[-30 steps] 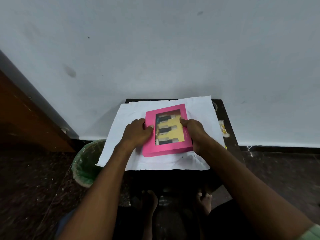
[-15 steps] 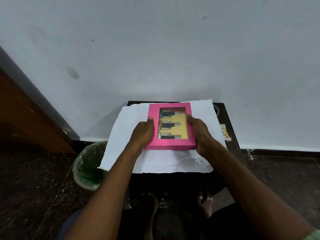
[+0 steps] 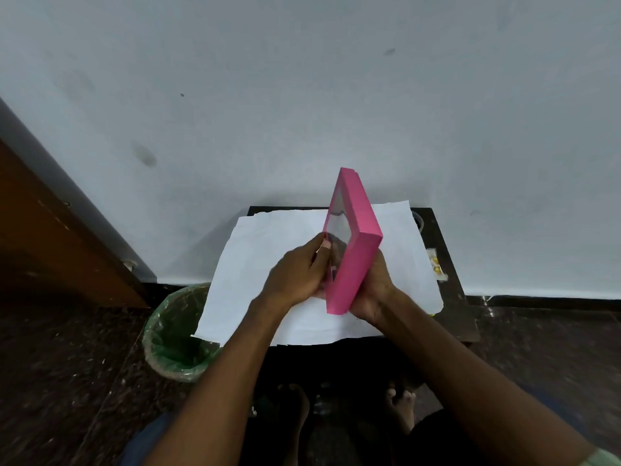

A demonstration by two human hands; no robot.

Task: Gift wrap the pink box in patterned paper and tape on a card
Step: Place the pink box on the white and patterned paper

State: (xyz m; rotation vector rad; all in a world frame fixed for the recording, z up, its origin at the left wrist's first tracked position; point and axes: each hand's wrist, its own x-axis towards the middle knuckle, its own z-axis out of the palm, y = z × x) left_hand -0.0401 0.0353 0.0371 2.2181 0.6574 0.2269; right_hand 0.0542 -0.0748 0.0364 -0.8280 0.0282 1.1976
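The pink box [image 3: 359, 243] is tipped up on its long edge above the sheet of paper [image 3: 268, 250], its clear window facing left. My left hand [image 3: 297, 272] grips the window side, thumb on the pink frame. My right hand [image 3: 373, 290] holds the box from the right and underneath, mostly hidden behind it. The paper lies white side up over a small dark table [image 3: 447, 264]; its pattern does not show. A small yellow-and-white card or packet [image 3: 437, 265] lies at the table's right edge.
A bin with a green liner [image 3: 174, 334] stands on the floor left of the table. The white wall is close behind the table. A brown wooden panel [image 3: 50, 237] is at far left. A round object [image 3: 417, 219] sits at the table's back right corner. My feet are below.
The box lay flat on the paper, window up, held at both sides. Both hands have now lifted it and turned it up on edge.
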